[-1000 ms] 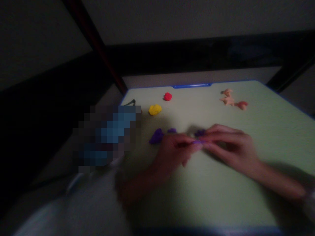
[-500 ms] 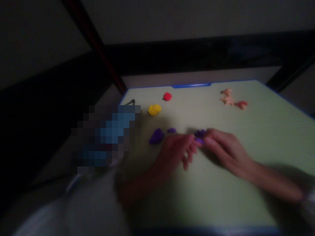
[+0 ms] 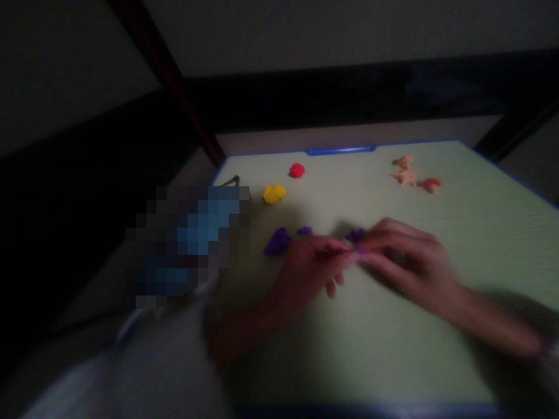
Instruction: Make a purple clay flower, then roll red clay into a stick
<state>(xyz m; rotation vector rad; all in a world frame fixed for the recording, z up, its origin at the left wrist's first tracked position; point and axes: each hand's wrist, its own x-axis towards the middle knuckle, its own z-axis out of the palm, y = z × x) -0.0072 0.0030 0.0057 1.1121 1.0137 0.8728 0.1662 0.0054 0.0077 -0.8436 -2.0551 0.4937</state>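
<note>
Both hands meet above the middle of the pale green table point(image 3: 375, 361). My left hand point(image 3: 312, 270) and my right hand point(image 3: 410, 262) pinch a small bit of purple modelling clay point(image 3: 359, 252) between their fingertips; most of it is hidden by the fingers. Just behind the right fingertips lies another dark purple clay piece point(image 3: 354, 234), partly covered. A larger purple clay lump point(image 3: 278, 241) rests left of my left hand, and a small purple clay piece point(image 3: 304, 231) sits behind its knuckles.
Farther back are a yellow clay lump point(image 3: 274, 194) and a red clay ball point(image 3: 297, 170). Several peach and red clay shapes point(image 3: 406, 177) lie at the back right. A blue handle point(image 3: 341, 151) edges the table's far side. A blurred-out patch point(image 3: 196, 233) covers the left.
Half a second ago my left fingers were loosened with the purple bit showing in my right hand; now both hands pinch it again. The other clay pieces have stayed put.
</note>
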